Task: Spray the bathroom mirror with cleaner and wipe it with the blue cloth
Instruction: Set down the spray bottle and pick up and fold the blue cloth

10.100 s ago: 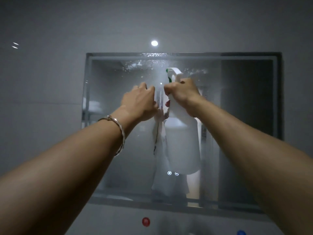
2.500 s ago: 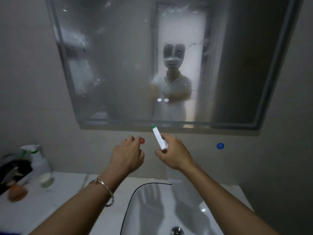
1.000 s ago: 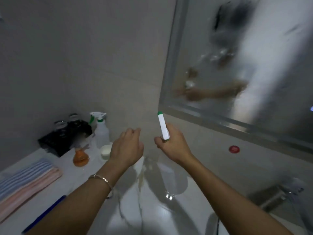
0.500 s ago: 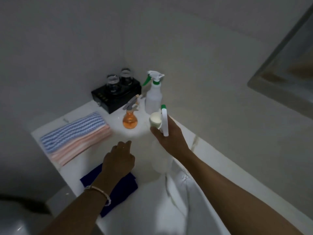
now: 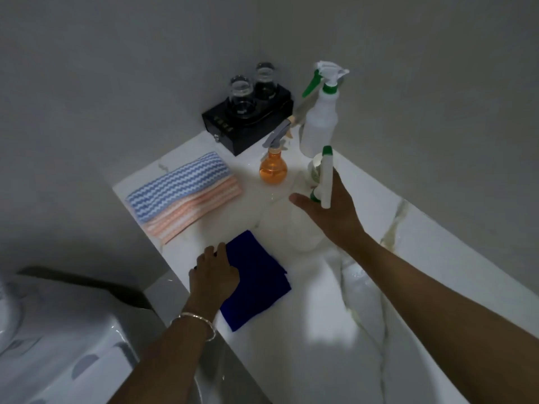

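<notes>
The dark blue cloth [image 5: 256, 279] lies flat on the white marble counter [image 5: 423, 258]. My left hand [image 5: 214, 275] lies on the cloth's left edge, with the fingers curled down over it. The white spray bottle [image 5: 326, 177], which has a green-tipped head, stands on the counter right of the cloth. Its pale body blends into the counter. My right hand [image 5: 329, 214] is at the bottle's neck, the thumb stretched out to the left and the fingers loosened. The mirror is out of view.
A second white and green spray bottle [image 5: 320, 118], a small orange sprayer [image 5: 273, 170] and a black stand with two glasses [image 5: 248, 118] stand at the back. A blue and pink striped cloth [image 5: 183, 193] lies left. A toilet [image 5: 58, 345] is below left.
My view swung from the mirror down to the counter. My right hand lowered the spray bottle onto the counter and its thumb opened. My left hand dropped onto the blue cloth.
</notes>
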Demonstrator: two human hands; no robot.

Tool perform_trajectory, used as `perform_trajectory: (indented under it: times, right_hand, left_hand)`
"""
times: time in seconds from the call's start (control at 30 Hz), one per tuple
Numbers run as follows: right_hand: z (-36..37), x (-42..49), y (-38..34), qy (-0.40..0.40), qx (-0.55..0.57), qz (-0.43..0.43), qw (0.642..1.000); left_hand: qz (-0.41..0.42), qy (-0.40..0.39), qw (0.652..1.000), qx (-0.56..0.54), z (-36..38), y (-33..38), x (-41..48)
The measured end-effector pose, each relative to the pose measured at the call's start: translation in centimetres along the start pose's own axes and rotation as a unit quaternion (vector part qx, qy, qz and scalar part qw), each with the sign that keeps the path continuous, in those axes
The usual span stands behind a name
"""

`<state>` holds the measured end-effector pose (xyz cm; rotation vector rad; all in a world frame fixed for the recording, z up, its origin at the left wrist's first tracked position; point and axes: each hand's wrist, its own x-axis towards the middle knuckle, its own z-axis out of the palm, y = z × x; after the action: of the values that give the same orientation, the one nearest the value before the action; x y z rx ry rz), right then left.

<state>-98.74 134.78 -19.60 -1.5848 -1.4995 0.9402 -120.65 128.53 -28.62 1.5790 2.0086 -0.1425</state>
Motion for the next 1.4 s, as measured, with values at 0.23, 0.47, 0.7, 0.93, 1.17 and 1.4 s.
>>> perform_trajectory:
  times: [0.23, 0.47, 0.7, 0.93, 1.17, 1.4]
  right_hand:
    - [-1.8, -2.2, 2.3, 0.003, -0.007, 0.087, 0.996]
    - [-3.1, -5.2, 5.9, -0.141, -0.191, 0.238, 0.942]
    - [-3.5, -7.6, 4.2, -0.245, -0.205, 0.177, 0.931]
    - [-12.5, -12.7, 4.8, -0.156, -0.307, 0.130, 0.930]
    - [-23.5, -19.9, 7.6, 0.025, -0.274, 0.217, 0.937]
    - [-27.4, -24.4, 8.1, 0.111, -0.198, 0.192, 0.955]
  left_hand:
    - [-0.096, -0.014, 0.995, -0.001, 1.9, -1.6, 0.4]
    - [-0.032, 0.015, 0.998, 0.058, 1.3, 0.2, -0.6]
    - [0.202, -0.120, 0.966, -0.110, 0.2, 8.1, -4.5]
    - [0.366, -0.165, 0.913, -0.075, -1.2, 19.8, -9.7]
    - [0.443, -0.144, 0.884, -0.029, -0.3, 28.7, -15.9]
    - [0.451, -0.065, 0.890, 0.004, -0.2, 31.9, -18.2]
